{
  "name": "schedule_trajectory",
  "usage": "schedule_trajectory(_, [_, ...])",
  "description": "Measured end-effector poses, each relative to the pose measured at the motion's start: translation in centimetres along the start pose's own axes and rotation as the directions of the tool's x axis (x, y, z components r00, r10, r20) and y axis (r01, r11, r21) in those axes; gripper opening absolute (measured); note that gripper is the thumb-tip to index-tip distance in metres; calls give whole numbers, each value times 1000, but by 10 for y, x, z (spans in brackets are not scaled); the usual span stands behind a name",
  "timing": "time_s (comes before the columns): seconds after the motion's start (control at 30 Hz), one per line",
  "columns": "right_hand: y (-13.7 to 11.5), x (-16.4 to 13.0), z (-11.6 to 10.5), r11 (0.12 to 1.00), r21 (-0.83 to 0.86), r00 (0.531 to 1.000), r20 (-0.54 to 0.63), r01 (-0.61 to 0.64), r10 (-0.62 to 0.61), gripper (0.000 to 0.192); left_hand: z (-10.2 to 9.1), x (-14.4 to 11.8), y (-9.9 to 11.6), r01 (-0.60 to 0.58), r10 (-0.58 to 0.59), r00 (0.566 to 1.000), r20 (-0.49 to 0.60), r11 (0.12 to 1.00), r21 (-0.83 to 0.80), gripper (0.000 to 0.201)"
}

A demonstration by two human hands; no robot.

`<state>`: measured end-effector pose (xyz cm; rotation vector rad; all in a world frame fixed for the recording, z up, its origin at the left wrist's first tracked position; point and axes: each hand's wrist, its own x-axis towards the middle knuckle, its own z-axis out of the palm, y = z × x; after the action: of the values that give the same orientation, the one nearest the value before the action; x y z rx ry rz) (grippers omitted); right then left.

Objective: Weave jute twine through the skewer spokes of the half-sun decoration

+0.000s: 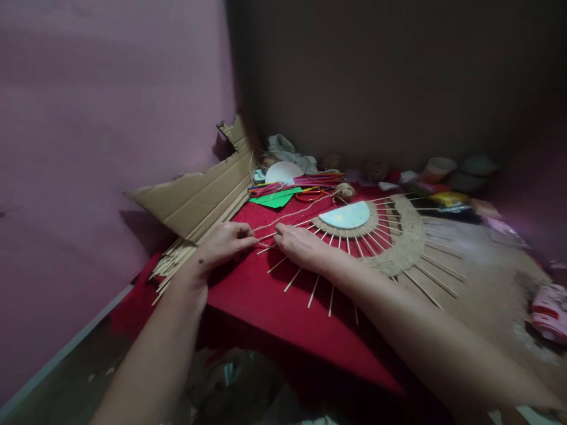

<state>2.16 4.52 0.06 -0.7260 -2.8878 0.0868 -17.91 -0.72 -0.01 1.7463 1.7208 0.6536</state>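
Note:
On the red cloth lies a fan-shaped weaving (410,236): thin wooden sticks spread from a pale half-disc (348,216), with bands of twine woven across them. My left hand (228,241) is closed in a pinch on the jute twine (290,216), which runs back to a twine ball (344,192). My right hand (296,241) is closed around a wooden stick (267,236) at the weaving's left end. Its fingertips are partly hidden, so a strand of twine under them cannot be ruled out. A short gap separates the two hands.
A bundle of loose sticks (170,262) lies left of my left hand, beside upright torn cardboard (199,198). Behind are green sheets (275,198), red-handled scissors (310,196) and a white disc (283,173). A pink object (549,313) stands at far right. The red-covered table (266,295) has its edge nearest me.

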Motion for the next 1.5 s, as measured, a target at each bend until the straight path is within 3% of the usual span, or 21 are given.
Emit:
schedule_trajectory(0.33, [17, 1, -8, 990, 140, 999, -38, -3, 8, 19, 3, 2, 0, 20, -23, 999, -48, 998, -51, 23])
schedule_trajectory(0.63, [7, -1, -7, 999, 36, 1000, -1, 15, -15, 20, 3, 1, 3, 3, -6, 998, -55, 999, -39, 23])
schedule_trajectory(0.87, [-3, 1, -5, 998, -49, 999, 34, 32, -30, 29, -3, -20, 11, 37, -31, 995, 92, 997, -63, 24])
schedule_trajectory(1.1, [0, -1, -2, 1000, -25, 1000, 0, 8, -8, 29, 1, -21, 7, -66, 88, 994, -62, 954, 294, 24])
schedule_trajectory(1.27, [4, -2, 4, 999, 52, 999, -50, 16, -13, 24, 11, -15, 0, -50, 190, 957, -218, 852, 521, 28])
schedule_trajectory(1.37, [9, 0, 11, 992, 124, 995, -103, 0, 13, 21, 12, -4, 5, -72, 241, 949, -205, 795, 602, 27])
schedule_trajectory(1.5, [15, 1, 14, 974, 227, 979, -195, -7, 52, 13, 8, 25, 17, -148, 290, 945, -149, 788, 597, 24])
